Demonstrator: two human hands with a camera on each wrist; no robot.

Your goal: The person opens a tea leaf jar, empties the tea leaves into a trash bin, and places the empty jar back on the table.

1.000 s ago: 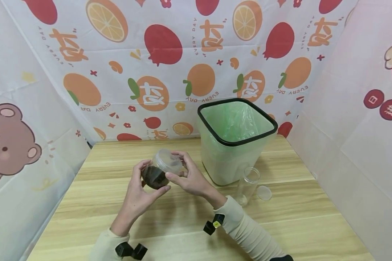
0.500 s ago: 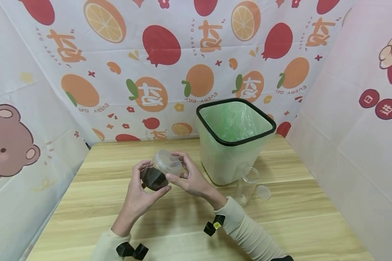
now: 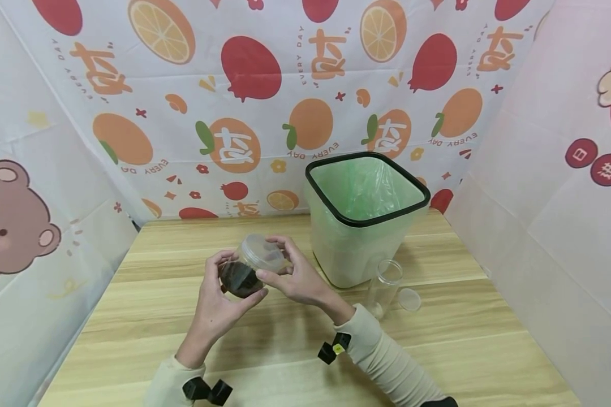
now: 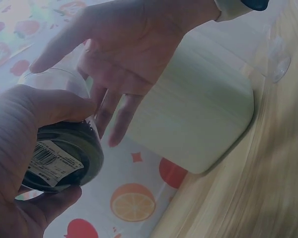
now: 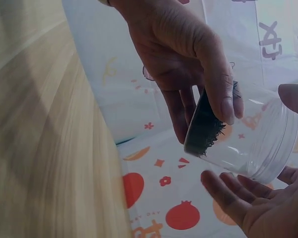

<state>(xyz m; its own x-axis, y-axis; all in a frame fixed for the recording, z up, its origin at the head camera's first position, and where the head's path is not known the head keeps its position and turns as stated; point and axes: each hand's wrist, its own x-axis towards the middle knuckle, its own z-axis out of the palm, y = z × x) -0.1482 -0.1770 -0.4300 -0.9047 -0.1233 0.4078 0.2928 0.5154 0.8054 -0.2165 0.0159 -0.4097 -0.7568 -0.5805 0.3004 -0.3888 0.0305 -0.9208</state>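
Note:
My left hand [image 3: 219, 310] grips a clear round jar [image 3: 240, 277] around its lower part, thumb on the near side. The jar tilts with its translucent screw lid [image 3: 266, 253] up and to the right. My right hand [image 3: 305, 281] holds that lid, thumb in front and fingers behind. Dark, shredded loose contents [image 5: 207, 131], possibly tea leaves, lie at the jar's bottom end in the right wrist view. A white barcode label [image 4: 54, 163] shows on its base in the left wrist view. The lid appears seated on the jar.
A pale bin [image 3: 356, 254] with a green liner stands behind my right hand. Next to it, a tall clear cylinder [image 3: 384, 288] stands uncapped, a little pale matter at its bottom, with a small round lid [image 3: 409, 299] beside it. Printed cloth surrounds the wooden table [image 3: 147, 316].
Hands and jar stay almost in place. The whole head view shifts slightly.

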